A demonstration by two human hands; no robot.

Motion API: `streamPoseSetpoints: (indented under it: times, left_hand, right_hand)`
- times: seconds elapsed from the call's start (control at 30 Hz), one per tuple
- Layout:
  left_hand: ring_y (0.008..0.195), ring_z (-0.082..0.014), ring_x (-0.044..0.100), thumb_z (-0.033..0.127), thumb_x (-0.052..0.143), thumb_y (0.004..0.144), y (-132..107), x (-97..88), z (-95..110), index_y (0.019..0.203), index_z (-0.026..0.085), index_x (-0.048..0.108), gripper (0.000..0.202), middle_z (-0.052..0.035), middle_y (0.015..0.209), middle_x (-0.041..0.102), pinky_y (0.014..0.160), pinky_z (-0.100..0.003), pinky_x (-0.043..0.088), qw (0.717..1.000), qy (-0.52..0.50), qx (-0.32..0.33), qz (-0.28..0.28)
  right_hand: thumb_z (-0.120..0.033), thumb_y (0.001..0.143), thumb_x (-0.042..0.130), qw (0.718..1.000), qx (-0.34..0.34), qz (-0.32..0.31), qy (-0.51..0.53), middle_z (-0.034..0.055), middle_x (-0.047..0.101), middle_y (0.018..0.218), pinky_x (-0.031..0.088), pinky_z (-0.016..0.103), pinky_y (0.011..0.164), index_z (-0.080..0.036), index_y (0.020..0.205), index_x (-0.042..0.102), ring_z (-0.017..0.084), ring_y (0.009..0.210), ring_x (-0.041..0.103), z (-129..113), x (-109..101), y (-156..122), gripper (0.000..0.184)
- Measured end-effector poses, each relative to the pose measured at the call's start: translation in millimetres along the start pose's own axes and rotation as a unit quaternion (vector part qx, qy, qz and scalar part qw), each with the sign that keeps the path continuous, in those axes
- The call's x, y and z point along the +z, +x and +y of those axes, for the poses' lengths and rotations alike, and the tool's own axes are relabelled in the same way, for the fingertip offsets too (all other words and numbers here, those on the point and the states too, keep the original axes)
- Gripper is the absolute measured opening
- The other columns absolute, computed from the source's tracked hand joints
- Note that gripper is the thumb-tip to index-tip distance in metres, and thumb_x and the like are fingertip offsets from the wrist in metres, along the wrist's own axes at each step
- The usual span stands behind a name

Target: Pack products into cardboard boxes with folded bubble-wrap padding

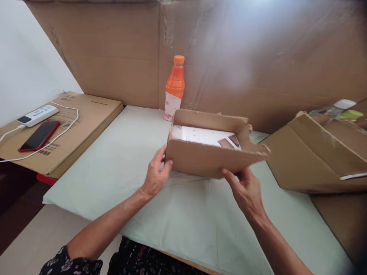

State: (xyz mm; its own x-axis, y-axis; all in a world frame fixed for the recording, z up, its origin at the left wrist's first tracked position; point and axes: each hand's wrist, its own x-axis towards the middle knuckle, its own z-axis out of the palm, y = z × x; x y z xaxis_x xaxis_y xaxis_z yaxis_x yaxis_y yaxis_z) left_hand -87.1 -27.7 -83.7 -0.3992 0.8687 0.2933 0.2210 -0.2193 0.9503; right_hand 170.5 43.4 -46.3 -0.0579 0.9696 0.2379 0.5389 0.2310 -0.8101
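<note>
An open-topped cardboard box (200, 158) with a torn right end is held between my two hands over the pale green cloth. Inside it lies a white box-like item (200, 134) with brown markings at one end. My left hand (157, 173) grips the left end, thumb on the front face and fingers hidden behind. Under the lower right edge, my right hand (248, 191) holds the cardboard box with its thumb in front, the other fingers partly hidden. Just behind the cardboard box's left corner stands an orange bottle (174, 84) with an orange cap.
A flat carton (94, 130) at the left carries a red-edged phone (40, 135), a white device (38, 115) and a white cable. At the right sits a larger cardboard box (312, 160) with a clear bottle inside. A cardboard wall (114, 53) closes the back of the cloth-covered table (183, 214).
</note>
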Motion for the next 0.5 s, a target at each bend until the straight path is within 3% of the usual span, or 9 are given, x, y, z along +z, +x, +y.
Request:
streamPoseSetpoints:
  times: [0.1, 0.17, 0.27, 0.37, 0.5]
  left_hand:
    - [0.112, -0.0212, 0.069, 0.031, 0.057, 0.096, -51, -7.0, 5, 0.138, 0.02, 0.058, 0.043, -0.0132, 0.134, 0.068, 0.091, -0.033, 0.06, 0.999, 0.01, -0.042, -0.02]
    - [0.107, -0.0203, 0.071, 0.034, 0.061, 0.096, -85, -26.9, 8, 0.131, 0.02, 0.061, 0.038, -0.0113, 0.125, 0.071, 0.091, -0.032, 0.06, 0.997, 0.031, -0.07, 0.03]
    - [0.112, -0.0208, 0.071, 0.038, 0.065, 0.095, -120, -63.3, 14, 0.128, 0.021, 0.063, 0.037, -0.0095, 0.123, 0.073, 0.1, -0.032, 0.057, 0.989, 0.056, -0.101, 0.093]
    - [0.118, -0.0217, 0.069, 0.04, 0.067, 0.094, -131, -85.4, 18, 0.132, 0.021, 0.061, 0.042, -0.0094, 0.126, 0.072, 0.106, -0.032, 0.053, 0.985, 0.07, -0.112, 0.112]
    - [0.119, -0.0236, 0.068, 0.043, 0.067, 0.094, -130, -89.4, 18, 0.136, 0.02, 0.059, 0.048, -0.0103, 0.126, 0.071, 0.109, -0.037, 0.052, 0.984, 0.076, -0.118, 0.106]
  right_hand:
    - [-0.06, 0.08, 0.069, 0.999, -0.005, 0.022, -0.035, 0.0064, 0.072, 0.079, 0.049, 0.032, 0.055, -0.021, 0.087, 0.067, 0.023, 0.069, 0.064, 7, -15, -49, 0.039]
    - [-0.057, 0.083, 0.068, 0.999, -0.026, -0.006, -0.023, 0.0076, 0.074, 0.087, 0.052, 0.034, 0.057, -0.022, 0.095, 0.068, 0.024, 0.073, 0.066, 3, -6, -77, 0.037]
    - [-0.053, 0.088, 0.066, 0.995, -0.072, -0.07, 0.008, 0.0103, 0.075, 0.103, 0.06, 0.039, 0.074, -0.023, 0.114, 0.068, 0.028, 0.091, 0.07, -8, 15, -100, 0.04]
    - [-0.057, 0.086, 0.07, 0.985, -0.107, -0.131, 0.028, 0.0131, 0.072, 0.118, 0.058, 0.05, 0.094, -0.023, 0.128, 0.064, 0.032, 0.111, 0.068, -7, 20, -99, 0.054]
    - [-0.071, 0.069, 0.08, 0.969, -0.117, -0.21, 0.061, 0.0174, 0.054, 0.149, 0.045, 0.059, 0.113, -0.022, 0.153, 0.045, 0.038, 0.138, 0.052, 8, 11, -70, 0.103]
